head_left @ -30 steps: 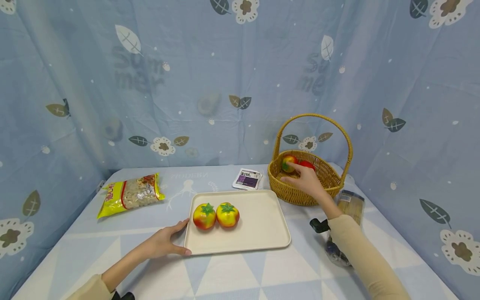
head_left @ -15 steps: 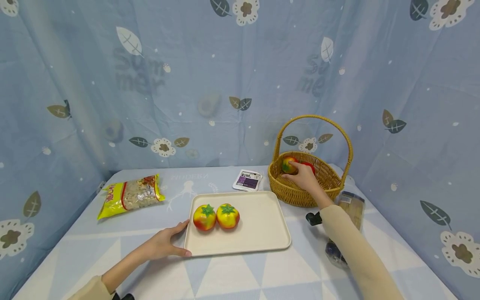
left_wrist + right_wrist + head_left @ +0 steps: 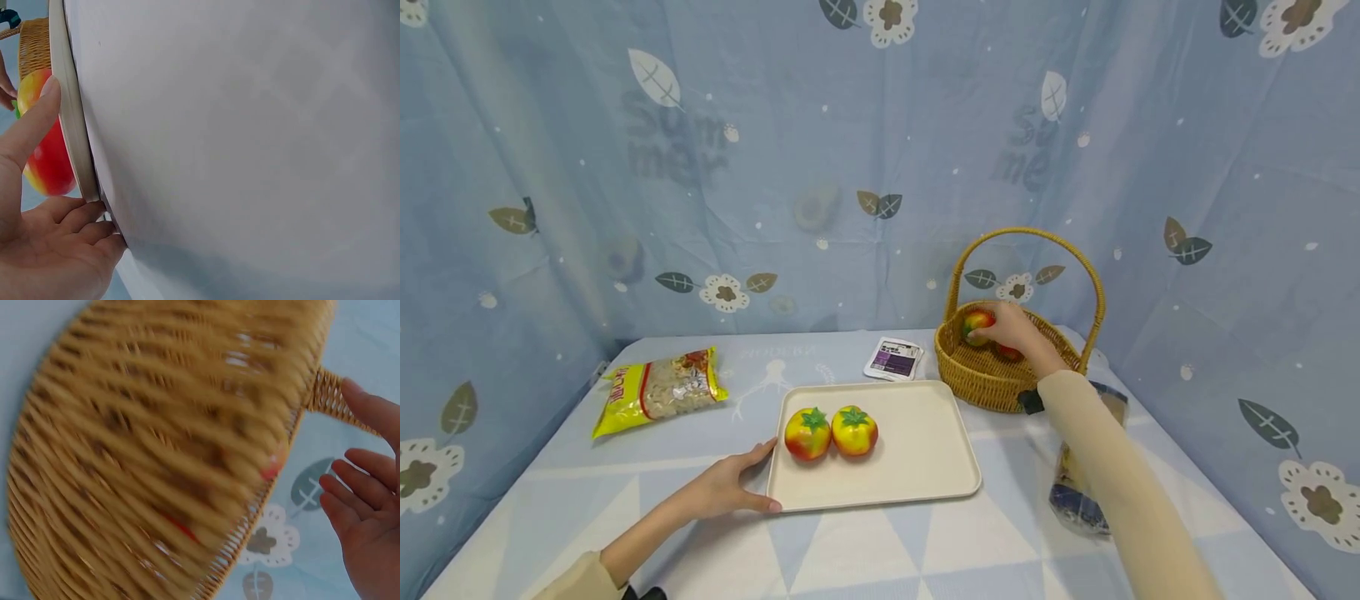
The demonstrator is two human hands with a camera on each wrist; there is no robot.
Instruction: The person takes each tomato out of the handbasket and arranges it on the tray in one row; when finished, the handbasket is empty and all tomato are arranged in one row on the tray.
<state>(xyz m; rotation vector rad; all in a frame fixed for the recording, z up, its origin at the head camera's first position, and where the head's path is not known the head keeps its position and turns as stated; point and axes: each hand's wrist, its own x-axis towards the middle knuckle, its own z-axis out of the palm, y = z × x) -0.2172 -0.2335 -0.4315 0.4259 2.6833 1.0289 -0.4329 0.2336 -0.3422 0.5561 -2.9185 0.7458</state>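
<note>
A cream tray [image 3: 917,442] bears two yellow-and-red toy fruits with green leafy tops, a left one [image 3: 807,437] and a right one [image 3: 854,433], side by side. My left hand [image 3: 722,487] spreads along the tray's left end, index fingertip and thumb touching its rim. A wicker basket [image 3: 981,390] holds another yellow-red fruit [image 3: 974,323] and a redder one [image 3: 1009,353]. My right hand [image 3: 1017,329] reaches over the basket, fingertips right at the left fruit. In the right wrist view, the thumb and fingers stand apart with nothing between them; the weave hides most of the fruit.
A yellow snack bag [image 3: 662,392] lies at the left. Purple-and-white cards [image 3: 895,358] sit behind the tray. Beside the right forearm lies a clear plastic package [image 3: 1082,492], partly covered by the sleeve. The basket's tall handle [image 3: 1024,231] arches above the right hand.
My right hand has moved farther back over the basket. The redder fruit now shows in front of the hand instead of behind it. The left hand and tray have stayed put.
</note>
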